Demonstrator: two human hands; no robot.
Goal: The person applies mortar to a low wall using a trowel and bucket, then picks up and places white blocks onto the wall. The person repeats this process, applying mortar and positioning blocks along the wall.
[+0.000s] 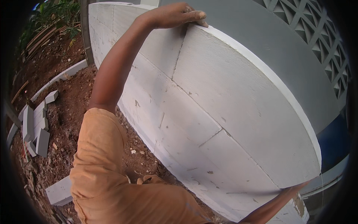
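A large white wall block [238, 89] lies on the top course of a white block wall [179, 115]. My left hand [177, 15] is closed over its upper left corner, where it meets the neighbouring block [156, 41]. The thumb and a fingertip show at the top edge; the other fingers are mostly hidden. A dark joint runs down between the two blocks. My right forearm [274, 205] reaches to the large block's lower right end. Of my right hand [302, 185] only a sliver shows at that end, its fingers hidden.
Behind the wall stands a grey building wall [257, 48] with patterned vent blocks [317, 41]. At left, loose white blocks [35, 123] lie on brown soil, with another block [59, 191] nearer me. A grey post [86, 33] stands at the wall's far end.
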